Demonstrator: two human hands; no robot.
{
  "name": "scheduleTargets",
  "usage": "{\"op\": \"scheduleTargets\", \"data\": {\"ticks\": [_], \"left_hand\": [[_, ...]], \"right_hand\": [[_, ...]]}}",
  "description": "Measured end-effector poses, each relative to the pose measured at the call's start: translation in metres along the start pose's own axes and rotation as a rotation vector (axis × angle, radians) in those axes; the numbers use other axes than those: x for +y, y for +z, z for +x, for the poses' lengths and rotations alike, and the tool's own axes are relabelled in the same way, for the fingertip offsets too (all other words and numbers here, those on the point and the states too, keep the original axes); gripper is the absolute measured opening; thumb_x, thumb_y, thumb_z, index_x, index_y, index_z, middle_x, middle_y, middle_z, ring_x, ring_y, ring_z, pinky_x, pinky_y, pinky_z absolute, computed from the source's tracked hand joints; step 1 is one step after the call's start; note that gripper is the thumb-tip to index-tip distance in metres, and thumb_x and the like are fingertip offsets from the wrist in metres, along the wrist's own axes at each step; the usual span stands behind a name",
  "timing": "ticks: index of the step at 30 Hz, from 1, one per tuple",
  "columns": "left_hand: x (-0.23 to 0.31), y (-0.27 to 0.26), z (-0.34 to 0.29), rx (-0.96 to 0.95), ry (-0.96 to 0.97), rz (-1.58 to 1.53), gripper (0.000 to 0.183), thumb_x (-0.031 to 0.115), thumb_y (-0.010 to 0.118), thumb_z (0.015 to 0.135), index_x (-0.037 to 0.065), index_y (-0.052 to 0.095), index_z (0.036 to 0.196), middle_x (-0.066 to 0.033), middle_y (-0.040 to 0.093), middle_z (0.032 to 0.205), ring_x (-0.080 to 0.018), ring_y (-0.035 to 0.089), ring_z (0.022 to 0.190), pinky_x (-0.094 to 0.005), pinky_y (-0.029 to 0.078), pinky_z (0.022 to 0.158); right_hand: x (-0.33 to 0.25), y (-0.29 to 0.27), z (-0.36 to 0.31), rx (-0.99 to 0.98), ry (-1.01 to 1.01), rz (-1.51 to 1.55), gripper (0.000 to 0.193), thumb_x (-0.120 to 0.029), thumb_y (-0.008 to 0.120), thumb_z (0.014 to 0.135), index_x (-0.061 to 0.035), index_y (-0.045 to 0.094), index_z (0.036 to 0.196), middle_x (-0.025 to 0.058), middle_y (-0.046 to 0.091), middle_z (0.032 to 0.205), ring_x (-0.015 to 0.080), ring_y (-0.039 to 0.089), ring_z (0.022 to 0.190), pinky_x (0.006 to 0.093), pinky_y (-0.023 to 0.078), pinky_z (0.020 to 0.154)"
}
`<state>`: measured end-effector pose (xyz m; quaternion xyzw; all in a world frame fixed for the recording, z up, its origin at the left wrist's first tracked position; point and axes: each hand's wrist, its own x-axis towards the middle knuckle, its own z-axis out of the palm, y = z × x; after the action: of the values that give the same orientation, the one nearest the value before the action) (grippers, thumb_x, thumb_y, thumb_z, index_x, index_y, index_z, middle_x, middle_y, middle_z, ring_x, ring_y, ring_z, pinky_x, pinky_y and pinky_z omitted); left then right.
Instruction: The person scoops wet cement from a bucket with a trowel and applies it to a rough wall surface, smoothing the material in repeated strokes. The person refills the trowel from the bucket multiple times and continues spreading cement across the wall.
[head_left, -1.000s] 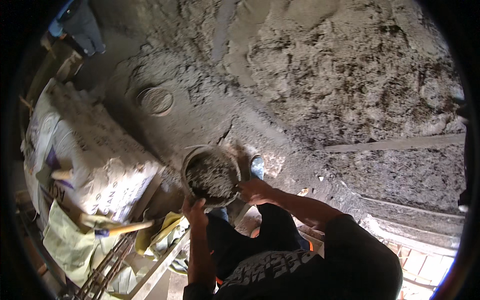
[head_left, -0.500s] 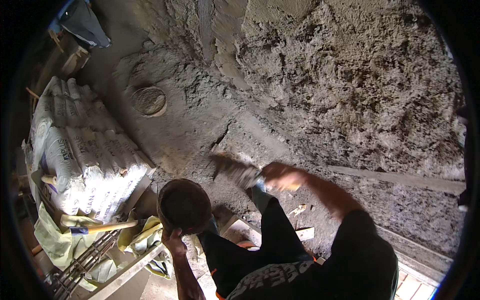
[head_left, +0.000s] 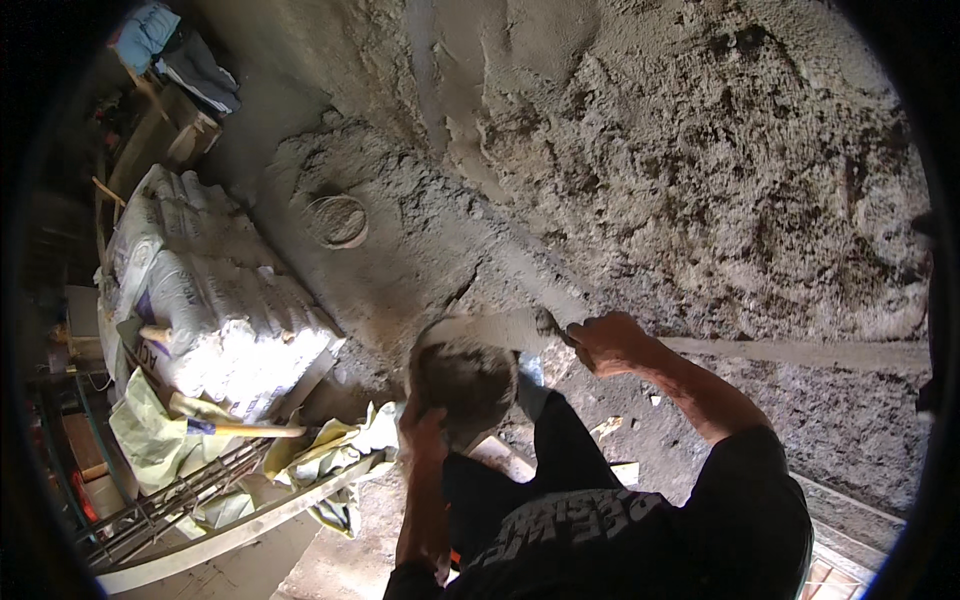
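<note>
My left hand (head_left: 424,432) is closed on the near left rim of a round dark bucket (head_left: 414,372), held in front of my legs. Grey mortar (head_left: 468,385) shows inside it. In my right hand (head_left: 607,342) is the handle of a mortar-smeared trowel (head_left: 500,327). Its broad flat blade points left and lies over the bucket's far rim; whether it touches the rim I cannot tell. The fingers of my left hand are partly in shadow.
Stacked white sacks (head_left: 190,300) stand at left, with a wooden-handled tool (head_left: 245,429) and steel bars (head_left: 150,520) nearer. A second bucket (head_left: 338,221) of mortar sits farther off. A rough wall (head_left: 720,180) rises at right. Another person (head_left: 150,40) is at far left.
The bucket has moved right with my left hand. My right hand has shifted slightly right and up, and the trowel, blurred before, now lies over the bucket's far rim. The view has shifted too.
</note>
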<state>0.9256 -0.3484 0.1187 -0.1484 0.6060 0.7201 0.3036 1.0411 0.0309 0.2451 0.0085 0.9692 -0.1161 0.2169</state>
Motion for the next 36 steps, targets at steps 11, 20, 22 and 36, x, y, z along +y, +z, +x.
{"op": "scheduleTargets", "data": {"ticks": [11,20,22,36], "left_hand": [[0.155,-0.008,0.004,-0.357,0.324,0.525,0.076,0.004,0.069,0.078,-0.012,0.044,0.147,-0.0087,0.069,0.096,-0.0155,0.061,0.084,-0.0276,0.052,0.075],[0.217,-0.085,-0.017,-0.275,0.578,0.524,0.086,-0.001,0.068,0.078,-0.015,0.030,0.154,-0.0247,0.056,0.147,-0.0207,0.055,0.131,-0.0315,0.043,0.108],[0.225,-0.099,-0.021,-0.279,0.620,0.594,0.087,-0.001,0.068,0.078,-0.015,0.030,0.154,-0.0248,0.056,0.146,-0.0201,0.056,0.129,-0.0310,0.044,0.107],[0.173,-0.149,0.011,-0.247,0.355,0.088,0.045,0.001,0.071,0.080,-0.001,0.067,0.125,-0.0055,0.071,0.114,-0.0183,0.065,0.106,-0.0328,0.052,0.094]], "right_hand": [[-0.195,0.017,0.055,0.249,0.275,0.009,0.054,-0.017,0.059,0.092,-0.0118,0.049,0.145,0.0166,0.067,0.089,0.0340,0.072,0.074,0.0471,0.057,0.059],[-0.255,-0.038,0.063,0.048,0.400,0.104,0.041,-0.013,0.047,0.099,-0.0021,0.051,0.138,0.0277,0.070,0.102,0.0373,0.073,0.074,0.0474,0.059,0.061],[-0.276,-0.016,0.091,-0.003,0.321,0.253,0.034,-0.019,0.050,0.100,-0.0020,0.057,0.128,0.0244,0.071,0.100,0.0345,0.074,0.076,0.0476,0.060,0.061],[-0.328,0.030,0.123,0.074,0.153,0.820,0.049,-0.027,0.071,0.089,0.0056,0.057,0.123,0.0230,0.070,0.084,0.0418,0.071,0.084,0.0497,0.055,0.073]]}}
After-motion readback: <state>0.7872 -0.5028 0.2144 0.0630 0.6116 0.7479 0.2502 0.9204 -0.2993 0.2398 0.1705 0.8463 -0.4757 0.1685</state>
